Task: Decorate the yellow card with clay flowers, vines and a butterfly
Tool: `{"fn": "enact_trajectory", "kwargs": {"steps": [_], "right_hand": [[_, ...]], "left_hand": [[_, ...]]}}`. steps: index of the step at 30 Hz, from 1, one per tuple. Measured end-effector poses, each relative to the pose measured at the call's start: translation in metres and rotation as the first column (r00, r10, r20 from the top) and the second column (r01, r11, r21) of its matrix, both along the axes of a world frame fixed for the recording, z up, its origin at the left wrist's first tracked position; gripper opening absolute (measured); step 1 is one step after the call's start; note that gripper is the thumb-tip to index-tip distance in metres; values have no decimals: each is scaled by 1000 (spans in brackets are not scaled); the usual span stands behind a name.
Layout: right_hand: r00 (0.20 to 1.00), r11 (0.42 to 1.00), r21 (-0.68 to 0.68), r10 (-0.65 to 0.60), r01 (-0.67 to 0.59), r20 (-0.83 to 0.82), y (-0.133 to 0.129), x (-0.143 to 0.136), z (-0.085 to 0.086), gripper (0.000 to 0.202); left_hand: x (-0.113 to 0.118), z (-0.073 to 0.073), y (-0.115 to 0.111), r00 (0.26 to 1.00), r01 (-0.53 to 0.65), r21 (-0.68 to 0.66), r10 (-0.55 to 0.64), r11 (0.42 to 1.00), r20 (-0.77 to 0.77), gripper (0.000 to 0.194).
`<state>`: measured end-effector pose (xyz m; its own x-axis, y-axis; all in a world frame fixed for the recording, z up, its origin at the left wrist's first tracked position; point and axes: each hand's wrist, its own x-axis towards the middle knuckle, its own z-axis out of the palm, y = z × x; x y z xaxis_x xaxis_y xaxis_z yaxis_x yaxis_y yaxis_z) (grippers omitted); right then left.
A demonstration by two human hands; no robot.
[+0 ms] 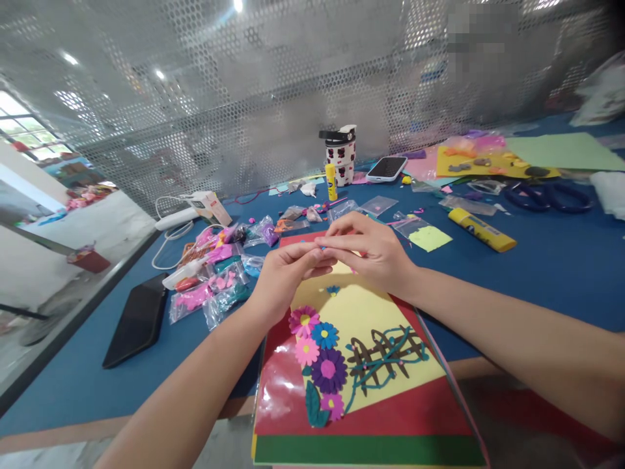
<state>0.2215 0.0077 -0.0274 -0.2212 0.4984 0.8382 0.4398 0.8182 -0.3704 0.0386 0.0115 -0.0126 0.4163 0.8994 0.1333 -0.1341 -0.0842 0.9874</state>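
My left hand [291, 270] and my right hand [367, 251] meet above the far part of a craft picture, fingertips pinched together. Between them shows a tiny bit of blue, too small to name and mostly hidden by the fingers. Beneath lies the yellow paper sheet [351, 303] on a red backing [288, 397]. Along its left side run clay flowers in pink, blue and purple, among them a purple flower [336, 381] with green leaves below. To the right is a brown clay fence [378, 358] wound with green vines. A small blue flower piece [333, 290] sits just below my hands.
Bags of coloured clay [222, 286] crowd the left, beside a black tablet-like device [139, 319]. Farther back stand a glue stick [331, 182], a patterned cup [346, 159] and a phone [387, 169]. A yellow tube [481, 230] and blue-handled scissors [547, 197] lie to the right.
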Motion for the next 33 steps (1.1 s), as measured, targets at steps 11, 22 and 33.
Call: {"fn": "enact_trajectory", "kwargs": {"steps": [11, 22, 33], "right_hand": [[986, 993, -24, 111, -115, -122, 0, -2, 2, 14], [992, 998, 23, 55, -52, -118, -2, -2, 6, 7], [980, 973, -131, 182, -191, -77, -8, -8, 6, 21]], "left_hand": [[-3, 7, -3, 997, 51, -108, -56, 993, -48, 24], [-4, 7, -2, 993, 99, -129, -106, 987, -45, 24], [-7, 9, -4, 993, 83, -106, -91, 991, -69, 16]]}}
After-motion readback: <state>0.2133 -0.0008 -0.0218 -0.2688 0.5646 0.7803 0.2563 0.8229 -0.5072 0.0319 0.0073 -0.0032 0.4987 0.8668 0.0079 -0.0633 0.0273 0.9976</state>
